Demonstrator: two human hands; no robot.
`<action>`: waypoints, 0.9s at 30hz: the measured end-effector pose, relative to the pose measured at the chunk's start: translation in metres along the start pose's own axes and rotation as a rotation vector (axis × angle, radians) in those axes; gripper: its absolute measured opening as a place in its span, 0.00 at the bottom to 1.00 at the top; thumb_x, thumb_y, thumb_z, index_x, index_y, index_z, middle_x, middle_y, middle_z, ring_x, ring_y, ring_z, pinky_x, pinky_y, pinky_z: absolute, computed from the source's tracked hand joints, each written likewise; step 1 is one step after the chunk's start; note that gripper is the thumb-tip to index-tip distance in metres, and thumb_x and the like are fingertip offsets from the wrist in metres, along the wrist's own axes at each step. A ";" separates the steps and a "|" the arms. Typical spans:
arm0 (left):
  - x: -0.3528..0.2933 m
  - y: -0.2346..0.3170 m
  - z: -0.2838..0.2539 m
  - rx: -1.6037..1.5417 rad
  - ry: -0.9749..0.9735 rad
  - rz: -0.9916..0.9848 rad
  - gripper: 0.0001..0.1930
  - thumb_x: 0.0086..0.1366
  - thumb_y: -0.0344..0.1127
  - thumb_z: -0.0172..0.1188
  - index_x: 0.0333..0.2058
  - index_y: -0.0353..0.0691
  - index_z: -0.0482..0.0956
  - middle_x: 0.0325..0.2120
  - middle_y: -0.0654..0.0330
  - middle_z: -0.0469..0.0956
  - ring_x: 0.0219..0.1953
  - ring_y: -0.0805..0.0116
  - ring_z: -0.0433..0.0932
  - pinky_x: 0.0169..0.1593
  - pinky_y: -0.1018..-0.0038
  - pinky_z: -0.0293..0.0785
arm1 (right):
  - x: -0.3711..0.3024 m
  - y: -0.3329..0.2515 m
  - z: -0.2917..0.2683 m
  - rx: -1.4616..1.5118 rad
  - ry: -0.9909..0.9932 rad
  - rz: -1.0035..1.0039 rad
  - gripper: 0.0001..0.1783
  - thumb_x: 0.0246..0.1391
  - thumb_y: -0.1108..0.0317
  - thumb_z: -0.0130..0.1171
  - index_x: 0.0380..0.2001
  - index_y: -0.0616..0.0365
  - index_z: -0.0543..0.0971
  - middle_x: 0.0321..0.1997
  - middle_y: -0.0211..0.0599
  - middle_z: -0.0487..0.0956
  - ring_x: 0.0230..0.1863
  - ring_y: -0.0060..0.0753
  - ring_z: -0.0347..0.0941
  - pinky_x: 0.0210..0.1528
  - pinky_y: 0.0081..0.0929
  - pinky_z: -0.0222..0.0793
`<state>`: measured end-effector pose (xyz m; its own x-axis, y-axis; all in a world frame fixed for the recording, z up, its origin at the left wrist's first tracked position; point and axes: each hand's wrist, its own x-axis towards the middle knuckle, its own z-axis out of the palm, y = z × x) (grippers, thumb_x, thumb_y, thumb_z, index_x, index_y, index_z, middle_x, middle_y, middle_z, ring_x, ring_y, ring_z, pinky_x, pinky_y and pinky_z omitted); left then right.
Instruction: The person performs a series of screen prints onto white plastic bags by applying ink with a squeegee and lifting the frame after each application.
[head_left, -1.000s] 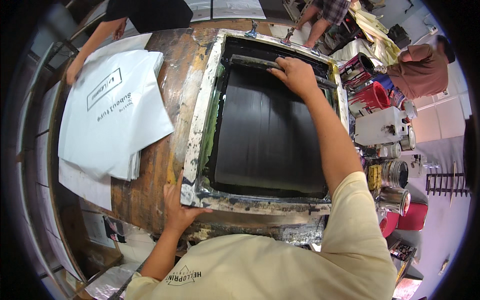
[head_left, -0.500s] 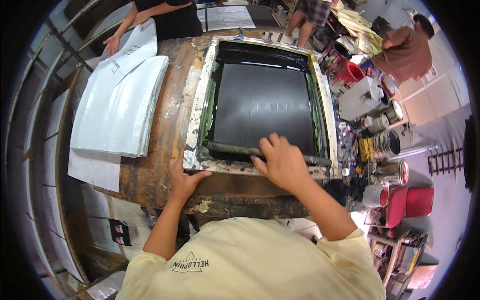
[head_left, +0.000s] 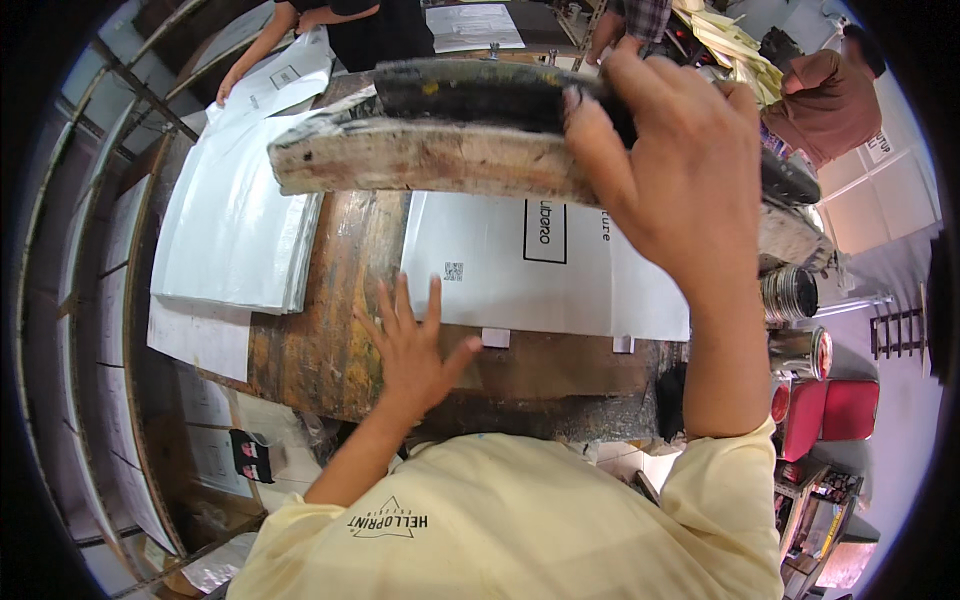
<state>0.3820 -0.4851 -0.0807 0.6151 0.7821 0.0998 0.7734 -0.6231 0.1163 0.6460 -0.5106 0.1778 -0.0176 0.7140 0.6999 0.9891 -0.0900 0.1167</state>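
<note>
Nearest, the left hand (head_left: 411, 360) spreads over the near-left corner of the white bag (head_left: 492, 290); the right hand (head_left: 682, 155) grips the raised frame (head_left: 430, 162), spanning left-right.

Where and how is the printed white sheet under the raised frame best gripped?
Probably at its near edge, pinched from the near side by the left hand: the printed white sheet lies flat with that edge mostly exposed, whereas the raised frame hides its far part.

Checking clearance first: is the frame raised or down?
Raised: the frame is tilted up, its near edge clear of the white sheet.
</note>
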 end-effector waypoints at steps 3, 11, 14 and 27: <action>-0.023 0.006 0.034 -0.054 -0.108 -0.048 0.60 0.70 0.80 0.49 0.81 0.33 0.52 0.82 0.37 0.48 0.85 0.38 0.38 0.76 0.24 0.18 | 0.028 0.008 -0.006 -0.020 -0.007 -0.049 0.23 0.67 0.49 0.59 0.40 0.62 0.85 0.37 0.48 0.86 0.40 0.56 0.81 0.53 0.47 0.69; 0.045 0.017 -0.022 -0.458 0.147 0.036 0.43 0.72 0.60 0.66 0.69 0.25 0.72 0.70 0.37 0.72 0.71 0.38 0.69 0.73 0.36 0.56 | 0.076 0.015 -0.017 0.373 -0.103 0.298 0.21 0.57 0.57 0.60 0.22 0.67 0.80 0.15 0.47 0.75 0.16 0.44 0.73 0.30 0.38 0.72; 0.099 0.018 -0.047 -0.729 0.260 -0.044 0.28 0.71 0.43 0.71 0.60 0.26 0.81 0.61 0.40 0.82 0.53 0.46 0.85 0.55 0.54 0.80 | 0.087 0.024 -0.017 0.344 -0.103 0.250 0.21 0.59 0.55 0.59 0.26 0.67 0.81 0.19 0.48 0.77 0.20 0.46 0.74 0.33 0.39 0.72; 0.060 -0.090 -0.107 -0.973 0.434 -0.497 0.25 0.69 0.23 0.63 0.65 0.29 0.80 0.45 0.54 0.87 0.34 0.76 0.83 0.39 0.78 0.80 | 0.065 0.043 -0.002 0.159 -0.097 0.137 0.25 0.67 0.49 0.58 0.45 0.63 0.85 0.37 0.53 0.84 0.36 0.55 0.78 0.48 0.43 0.72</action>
<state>0.3327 -0.3830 0.0202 0.0297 0.9900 0.1377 0.3551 -0.1392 0.9244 0.6871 -0.4696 0.2302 0.1249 0.7669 0.6295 0.9920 -0.0855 -0.0926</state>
